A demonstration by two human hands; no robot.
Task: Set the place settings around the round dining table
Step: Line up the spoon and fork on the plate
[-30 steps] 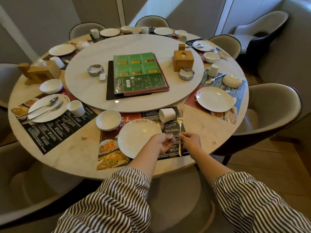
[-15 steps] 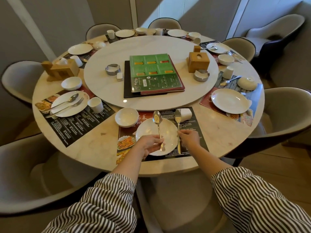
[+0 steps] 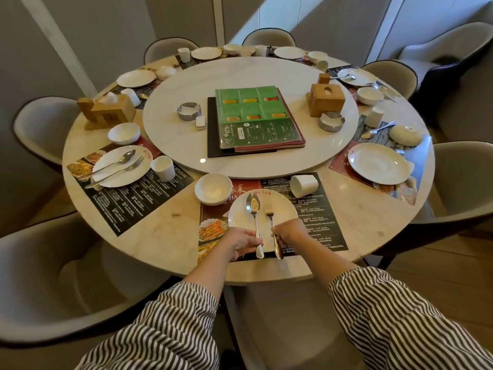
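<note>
Now the left hand (image 3: 241, 240) pinches the spoon (image 3: 254, 220) and the right hand (image 3: 289, 232) the fork (image 3: 270, 220), laying them parallel across the plate (image 3: 240, 214) like the neighbouring setting.

Lower centre of frame: left hand (image 3: 241, 240) grips steel spoon (image 3: 254, 218), right hand (image 3: 289, 231) grips steel fork (image 3: 270, 221), both w/ heads on round white plate (image 3: 240, 214).

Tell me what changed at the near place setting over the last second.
The left hand picked up the spoon and brought it over the plate. The right hand shifted the fork leftward from the placemat onto the plate beside it. Both hands hold the handles. The bowl and tipped cup stayed put.
</note>
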